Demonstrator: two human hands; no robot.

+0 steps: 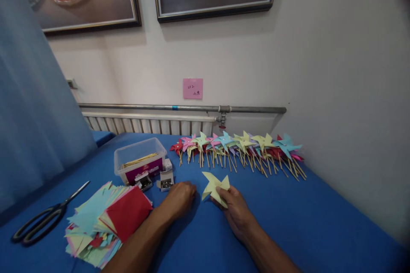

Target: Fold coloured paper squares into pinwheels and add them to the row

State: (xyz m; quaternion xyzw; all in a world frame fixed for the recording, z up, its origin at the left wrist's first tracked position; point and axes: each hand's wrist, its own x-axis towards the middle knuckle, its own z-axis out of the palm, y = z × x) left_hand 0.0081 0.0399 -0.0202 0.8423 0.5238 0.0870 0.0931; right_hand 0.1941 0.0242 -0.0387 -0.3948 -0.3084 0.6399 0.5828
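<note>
While its blades are folded into shape, the pale yellow pinwheel [211, 185] shows no stick, so it looks only part made. It is in the right grip [236, 210], pinched near its middle under the thumb, just above the blue surface [288, 226]. Near it on the left, the left grip [181, 197] rests with its fingers curled; whether they close on anything, I cannot tell. Just beyond the left grip stand 2 small open boxes [167, 175] of metal bits, and past these a clear plastic tub [141, 145] holding loose sticks [141, 160], apparently unused stock. Beyond the right grip, towards the wall [134, 72], lies a long row of pinwheels [244, 141] in several colours, mounted on sticks and seemingly finished. Left of the left grip, by the forearm, a heap of coloured paper [130, 211] suggests plenty remains. Well apart, farther left, lie the scissors [51, 217].
</note>
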